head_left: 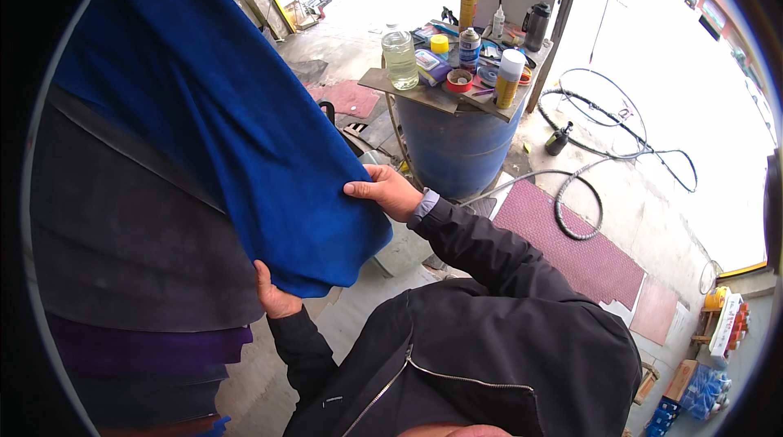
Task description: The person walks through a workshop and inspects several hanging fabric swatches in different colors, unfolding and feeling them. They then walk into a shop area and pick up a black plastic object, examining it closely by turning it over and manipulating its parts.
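A large sheet of blue cloth [277, 159], soft-looking like suede or felt, hangs from the upper left down to its lower edge in front of me. My right hand [390, 192] is closed on its right edge, thumb on top and fingers mostly behind. My left hand [277, 294] grips the lower left corner, thumb up along the edge, with its other fingers hidden by the material. Beneath the blue sheet lies a dark grey sheet [122, 249]. Under that, a purple sheet [155, 349] and more dark layers show their edges.
Ahead stands a blue barrel [457, 151] topped by a board [424, 97] crowded with a clear bottle [399, 57], spray cans [510, 78] and tape. A black hose [575, 233] coils over the floor at right, near a red mat [571, 249]. Stacked goods [718, 331] sit far right.
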`<state>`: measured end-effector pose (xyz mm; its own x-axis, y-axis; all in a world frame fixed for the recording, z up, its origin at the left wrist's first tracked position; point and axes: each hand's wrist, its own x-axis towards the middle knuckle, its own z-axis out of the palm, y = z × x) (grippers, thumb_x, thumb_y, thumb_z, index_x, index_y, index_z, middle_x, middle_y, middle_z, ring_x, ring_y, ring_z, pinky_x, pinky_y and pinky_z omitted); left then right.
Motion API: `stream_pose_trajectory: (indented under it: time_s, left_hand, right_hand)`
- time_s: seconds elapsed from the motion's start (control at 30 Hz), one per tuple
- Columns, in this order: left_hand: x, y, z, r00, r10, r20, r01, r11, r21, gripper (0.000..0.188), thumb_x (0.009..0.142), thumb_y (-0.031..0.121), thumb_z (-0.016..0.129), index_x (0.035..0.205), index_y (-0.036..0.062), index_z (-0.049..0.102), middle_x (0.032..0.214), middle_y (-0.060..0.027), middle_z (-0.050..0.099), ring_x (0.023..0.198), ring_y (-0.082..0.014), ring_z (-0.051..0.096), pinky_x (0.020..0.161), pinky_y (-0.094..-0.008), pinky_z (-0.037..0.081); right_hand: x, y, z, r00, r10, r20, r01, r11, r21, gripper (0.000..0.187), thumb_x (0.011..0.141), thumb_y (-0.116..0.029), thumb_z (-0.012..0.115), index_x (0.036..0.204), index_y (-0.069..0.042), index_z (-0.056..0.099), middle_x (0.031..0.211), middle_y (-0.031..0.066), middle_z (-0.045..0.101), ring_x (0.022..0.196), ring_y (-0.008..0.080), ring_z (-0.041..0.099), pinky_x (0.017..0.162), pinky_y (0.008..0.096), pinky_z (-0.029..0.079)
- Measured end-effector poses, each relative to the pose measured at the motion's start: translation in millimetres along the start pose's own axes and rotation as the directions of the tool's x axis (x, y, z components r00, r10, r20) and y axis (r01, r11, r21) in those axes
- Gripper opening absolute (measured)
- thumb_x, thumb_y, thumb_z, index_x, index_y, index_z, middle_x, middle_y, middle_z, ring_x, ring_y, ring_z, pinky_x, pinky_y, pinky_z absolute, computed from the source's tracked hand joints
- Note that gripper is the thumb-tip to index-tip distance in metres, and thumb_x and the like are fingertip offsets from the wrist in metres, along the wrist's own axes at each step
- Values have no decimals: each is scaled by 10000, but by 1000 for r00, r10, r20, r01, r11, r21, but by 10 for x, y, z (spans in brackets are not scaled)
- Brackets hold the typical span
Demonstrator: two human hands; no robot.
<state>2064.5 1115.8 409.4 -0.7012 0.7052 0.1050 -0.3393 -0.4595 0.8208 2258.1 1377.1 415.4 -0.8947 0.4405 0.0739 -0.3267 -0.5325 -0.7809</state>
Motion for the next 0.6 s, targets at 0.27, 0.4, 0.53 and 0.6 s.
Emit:
stream_pose_trajectory:
  time_s: [0.27,0.4,0.53,0.6]
  left_hand:
    - [204,260,-354,982,108,-157,-126,986,-107,457,1071,430,636,1446,170,620,1547,-72,561,1423,-271,502,1187,-494,393]
    - [157,208,-201,984,117,-135,-124,991,-44,556,1068,417,649,1530,129,537,1608,-102,499,1475,-288,458,1218,-491,377]
    - [69,-24,158,991,-127,-34,125,991,-44,714,1050,438,677,1612,78,424,1636,-123,461,1485,-298,445,1219,-492,383]
    - [27,-137,351,964,-264,37,264,964,-21,777,1031,468,698,1621,57,403,1641,-131,451,1483,-304,448,1220,-498,382]
  right_hand:
    - [-28,-176,-354,993,-68,-96,72,997,40,465,942,-172,825,1359,-41,665,1279,63,736,1151,162,681,1094,368,498]
    - [-58,-155,-316,995,-95,20,96,995,-10,549,935,-214,851,1408,-33,639,1315,64,725,1205,157,662,1118,367,489]
    - [-98,-54,-105,978,-22,206,47,992,-116,564,998,-204,789,1485,-36,559,1369,29,686,1234,115,624,1108,324,485]
    - [-106,15,39,953,-9,303,56,987,-148,565,1008,-215,781,1491,-30,551,1361,19,676,1220,103,608,1104,323,481]
